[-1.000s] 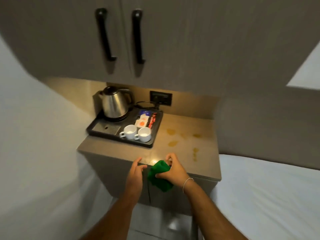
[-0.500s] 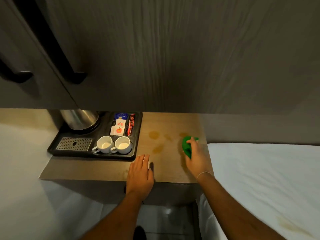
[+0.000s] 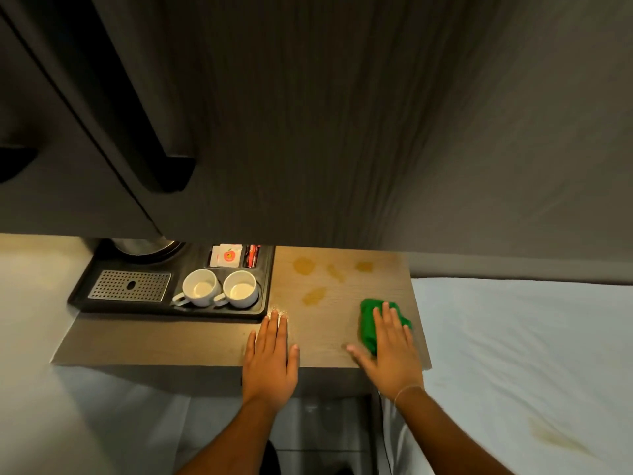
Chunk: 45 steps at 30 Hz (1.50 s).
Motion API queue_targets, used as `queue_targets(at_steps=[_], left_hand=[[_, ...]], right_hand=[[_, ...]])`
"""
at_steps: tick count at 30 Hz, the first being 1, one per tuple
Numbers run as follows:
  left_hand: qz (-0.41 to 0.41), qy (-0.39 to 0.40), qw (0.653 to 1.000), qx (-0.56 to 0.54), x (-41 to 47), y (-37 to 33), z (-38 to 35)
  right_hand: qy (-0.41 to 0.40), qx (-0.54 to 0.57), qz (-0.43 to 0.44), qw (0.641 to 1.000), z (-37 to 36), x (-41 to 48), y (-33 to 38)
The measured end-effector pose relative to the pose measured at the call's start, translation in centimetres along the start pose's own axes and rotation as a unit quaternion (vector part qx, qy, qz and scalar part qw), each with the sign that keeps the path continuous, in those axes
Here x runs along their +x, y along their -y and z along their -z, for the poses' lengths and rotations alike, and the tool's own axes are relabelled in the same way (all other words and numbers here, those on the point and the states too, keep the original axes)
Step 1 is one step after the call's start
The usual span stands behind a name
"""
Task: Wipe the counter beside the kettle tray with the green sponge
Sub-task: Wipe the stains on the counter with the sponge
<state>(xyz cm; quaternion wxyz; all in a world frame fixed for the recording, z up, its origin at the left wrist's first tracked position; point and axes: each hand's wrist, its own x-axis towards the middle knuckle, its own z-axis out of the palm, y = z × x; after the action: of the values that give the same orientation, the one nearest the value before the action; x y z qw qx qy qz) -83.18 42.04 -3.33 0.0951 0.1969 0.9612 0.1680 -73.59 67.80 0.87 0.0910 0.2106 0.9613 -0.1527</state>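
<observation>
Sponge (image 3: pixel 368 323) | on tabletop (image 3: pixel 329 341), well right of tray (image 3: pixel 171 308), near stains (image 3: pixel 313 295) | our right hand (image 3: pixel 388 351) flat on it, left hand (image 3: pixel 270 358) spread, empty | we judge it soft, light, squashy: press from above, palm-flat.

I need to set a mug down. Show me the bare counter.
Free: the strip of counter between the tray and the front edge, left of the left hand. Stained: the patch behind both hands, with yellow spots. Taken: the right end, under the right hand and green sponge.
</observation>
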Motion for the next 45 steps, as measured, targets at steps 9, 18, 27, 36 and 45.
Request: queue_targets(at_steps=[9, 18, 27, 36, 45], left_hand=[[-0.026, 0.021, 0.996, -0.086, -0.6, 1.4, 1.3], [-0.007, -0.001, 1.000, 0.006, -1.5, 2.4, 0.4], [0.051, -0.016, 0.998, 0.019, -3.7, 3.3, -0.2], [-0.002, 0.017, 0.999, 0.027, -2.0, 1.6, -0.4], [-0.012, -0.009, 1.000, 0.016, -2.1, 2.1, -0.8]], right_hand=[[0.058, -0.020, 0.183, 0.981, -1.0, 3.5, 10.5], [0.001, -0.002, 0.000, 1.000, 3.5, 4.6, -0.4], [0.048, -0.012, 0.214, 0.976, -0.7, 5.4, 13.2], [-0.002, -0.013, 0.060, 0.998, 3.1, 6.3, 0.2], [0.048, 0.013, 0.216, 0.975, 1.0, 10.9, 15.0]])
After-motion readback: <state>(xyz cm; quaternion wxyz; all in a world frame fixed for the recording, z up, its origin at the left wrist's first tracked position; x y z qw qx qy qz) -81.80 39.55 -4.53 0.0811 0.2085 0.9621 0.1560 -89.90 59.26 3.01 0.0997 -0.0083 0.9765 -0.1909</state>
